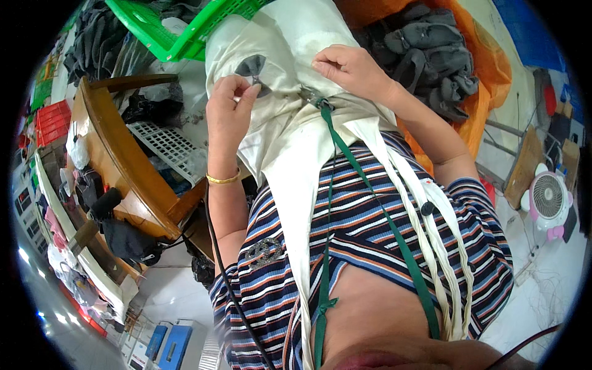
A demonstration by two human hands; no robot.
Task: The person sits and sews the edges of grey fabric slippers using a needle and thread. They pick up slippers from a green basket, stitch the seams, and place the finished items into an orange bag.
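Observation:
My left hand (229,112) is closed, with thumb and forefinger pinched at the edge of a small dark grey fabric bow (251,65). The bow lies over the white apron (287,52) on my lap, its middle gathered narrow. To the right, my right hand (350,72) hovers above the apron with its fingers curled together; whatever they may pinch is too small to make out. Between the two hands, a small metal tool (310,96), perhaps thread snips, hangs at the end of a green cord (357,161) worn round my neck.
A green plastic basket (176,46) stands at the far left of my knees. On the right, dark grey fabric pieces (431,52) are heaped on an orange sheet (493,80). A wooden frame (117,160) is close on the left, and a small fan (547,196) sits at the right.

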